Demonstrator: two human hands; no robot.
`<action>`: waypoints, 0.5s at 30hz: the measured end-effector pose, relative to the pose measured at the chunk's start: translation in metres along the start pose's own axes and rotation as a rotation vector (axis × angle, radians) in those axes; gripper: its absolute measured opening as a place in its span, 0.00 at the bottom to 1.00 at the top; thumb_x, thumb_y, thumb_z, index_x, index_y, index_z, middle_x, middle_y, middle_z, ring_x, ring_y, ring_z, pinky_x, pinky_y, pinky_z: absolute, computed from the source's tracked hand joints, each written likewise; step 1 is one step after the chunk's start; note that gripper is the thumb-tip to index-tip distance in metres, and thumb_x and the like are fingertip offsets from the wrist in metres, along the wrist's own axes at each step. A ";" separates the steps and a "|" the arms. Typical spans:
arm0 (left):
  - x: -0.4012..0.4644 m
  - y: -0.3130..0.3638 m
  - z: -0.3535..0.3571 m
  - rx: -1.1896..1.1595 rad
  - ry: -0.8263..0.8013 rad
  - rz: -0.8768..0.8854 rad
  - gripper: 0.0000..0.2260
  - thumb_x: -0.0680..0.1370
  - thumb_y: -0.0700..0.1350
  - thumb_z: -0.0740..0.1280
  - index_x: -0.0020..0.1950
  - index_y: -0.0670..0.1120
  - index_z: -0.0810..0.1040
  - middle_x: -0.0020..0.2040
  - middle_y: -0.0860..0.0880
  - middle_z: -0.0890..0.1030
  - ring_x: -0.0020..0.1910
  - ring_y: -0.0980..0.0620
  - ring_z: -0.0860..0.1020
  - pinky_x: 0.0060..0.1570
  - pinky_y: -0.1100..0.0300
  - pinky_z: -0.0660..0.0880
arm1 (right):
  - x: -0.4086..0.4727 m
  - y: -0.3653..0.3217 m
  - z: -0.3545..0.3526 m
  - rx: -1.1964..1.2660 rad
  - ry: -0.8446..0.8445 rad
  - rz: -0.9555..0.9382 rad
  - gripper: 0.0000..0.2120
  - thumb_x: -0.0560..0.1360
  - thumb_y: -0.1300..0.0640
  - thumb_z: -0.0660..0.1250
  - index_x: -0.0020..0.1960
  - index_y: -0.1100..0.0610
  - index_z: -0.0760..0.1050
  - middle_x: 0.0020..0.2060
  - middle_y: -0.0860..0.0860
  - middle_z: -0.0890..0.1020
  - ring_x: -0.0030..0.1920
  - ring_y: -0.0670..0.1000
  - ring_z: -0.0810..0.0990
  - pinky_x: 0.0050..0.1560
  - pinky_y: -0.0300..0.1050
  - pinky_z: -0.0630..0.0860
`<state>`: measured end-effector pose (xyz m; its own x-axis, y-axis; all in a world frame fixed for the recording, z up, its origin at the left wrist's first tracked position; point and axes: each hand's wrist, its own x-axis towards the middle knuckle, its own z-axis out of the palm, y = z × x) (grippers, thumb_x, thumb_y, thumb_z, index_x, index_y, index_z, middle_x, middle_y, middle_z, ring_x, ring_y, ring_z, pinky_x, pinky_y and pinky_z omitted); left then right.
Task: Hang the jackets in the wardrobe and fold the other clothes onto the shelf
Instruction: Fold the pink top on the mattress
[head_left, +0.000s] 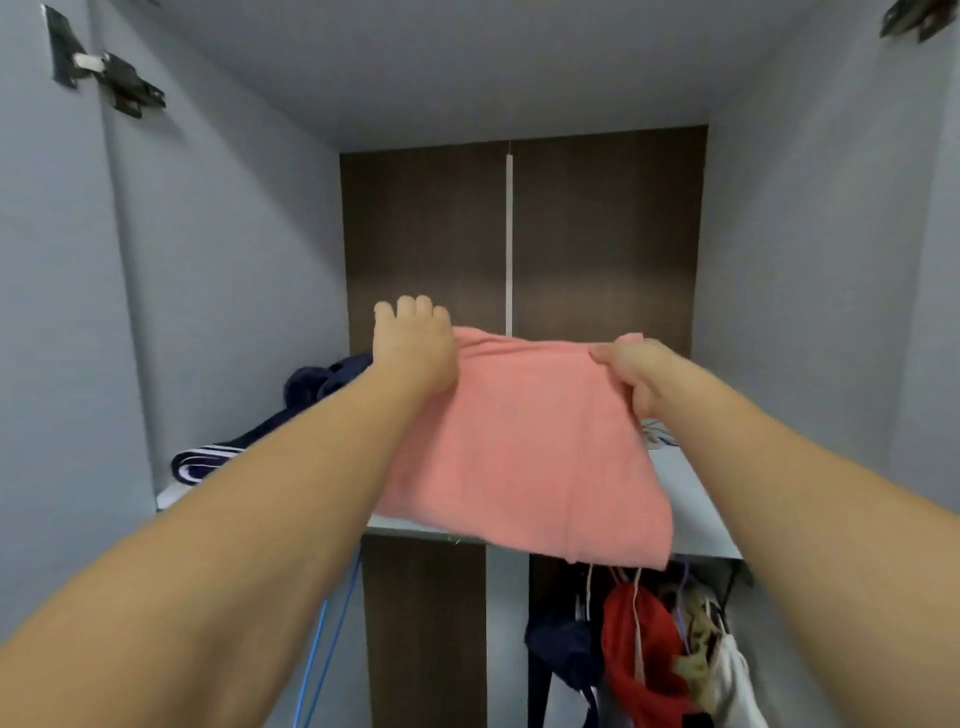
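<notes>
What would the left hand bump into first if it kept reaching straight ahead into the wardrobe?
Probably the dark brown wooden back panel. The left hand points inward above the grey shelf, holding the folded pink cloth; nothing shows between, though depth is unclear.

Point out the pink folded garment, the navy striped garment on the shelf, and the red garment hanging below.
pink folded garment (524, 447): head view, middle of its top face.
navy striped garment (200, 462): head view, its white-striped front end.
red garment (639, 644): head view, its upper bunched part under the shelf.
</notes>
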<state>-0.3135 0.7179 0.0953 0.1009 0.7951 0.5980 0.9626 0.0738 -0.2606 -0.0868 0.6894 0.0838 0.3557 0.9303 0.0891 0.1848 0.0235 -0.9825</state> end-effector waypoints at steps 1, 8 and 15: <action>0.000 0.012 0.021 -0.083 -0.064 -0.016 0.23 0.77 0.49 0.60 0.71 0.45 0.67 0.70 0.43 0.68 0.70 0.41 0.65 0.70 0.41 0.59 | 0.015 0.013 0.005 -0.193 0.142 0.004 0.29 0.76 0.49 0.70 0.71 0.60 0.64 0.63 0.58 0.73 0.60 0.58 0.76 0.63 0.57 0.74; -0.023 0.050 0.093 -0.552 -0.624 0.251 0.20 0.84 0.49 0.48 0.69 0.47 0.73 0.73 0.43 0.71 0.69 0.42 0.70 0.71 0.49 0.64 | 0.034 0.066 0.040 -1.058 -0.354 -0.090 0.28 0.82 0.43 0.56 0.75 0.58 0.64 0.74 0.58 0.67 0.72 0.58 0.67 0.69 0.48 0.64; -0.030 0.048 0.059 -0.847 -0.696 0.107 0.35 0.77 0.73 0.46 0.76 0.55 0.68 0.78 0.52 0.65 0.76 0.49 0.63 0.75 0.50 0.54 | 0.037 0.071 0.031 -1.105 -0.424 -0.024 0.28 0.84 0.43 0.50 0.79 0.55 0.56 0.78 0.55 0.58 0.77 0.56 0.58 0.73 0.49 0.56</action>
<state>-0.2851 0.7334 0.0197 0.2865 0.9578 -0.0236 0.8447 -0.2409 0.4779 -0.0885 0.7368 0.0123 0.0477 0.9859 -0.1604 0.9529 -0.0931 -0.2888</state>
